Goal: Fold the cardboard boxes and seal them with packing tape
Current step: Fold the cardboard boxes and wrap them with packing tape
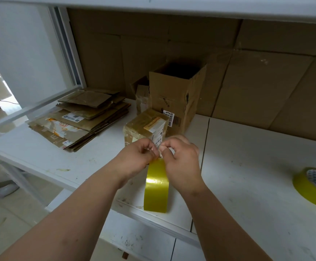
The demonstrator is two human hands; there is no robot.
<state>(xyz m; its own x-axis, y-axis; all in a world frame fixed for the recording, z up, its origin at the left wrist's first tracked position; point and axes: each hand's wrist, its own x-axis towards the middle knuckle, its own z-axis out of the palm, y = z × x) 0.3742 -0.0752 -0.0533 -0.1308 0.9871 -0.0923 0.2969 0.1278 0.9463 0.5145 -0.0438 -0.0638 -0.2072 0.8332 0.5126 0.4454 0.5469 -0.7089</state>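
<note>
While both hands meet above the front of the white desk (247,166), the left hand (134,157) and the right hand (181,161) have their fingers curled and pinch the top of a yellow tape roll (156,185) between them. The roll stands on its edge, its lower rim near the front edge of the desk, and the fingertips gather at its upper rim, where a bit of clear tape seems to be held; how much of it is lifted I cannot tell. Just behind the hands sits a small sealed box (145,127), wrapped in glossy tape and carrying labels. Touching or nearly touching its back right side stands a taller open box (174,97), upright, its top flaps open and its inside dark, with a barcode label low on its front. To the left of both, a stack of flattened boxes (81,117) lies on the desk near its left edge. Well apart to the right, at the picture's edge, a second tape roll (315,187) lies tilted on the desk. Large sheets of cardboard (257,72) line the wall behind.
</note>
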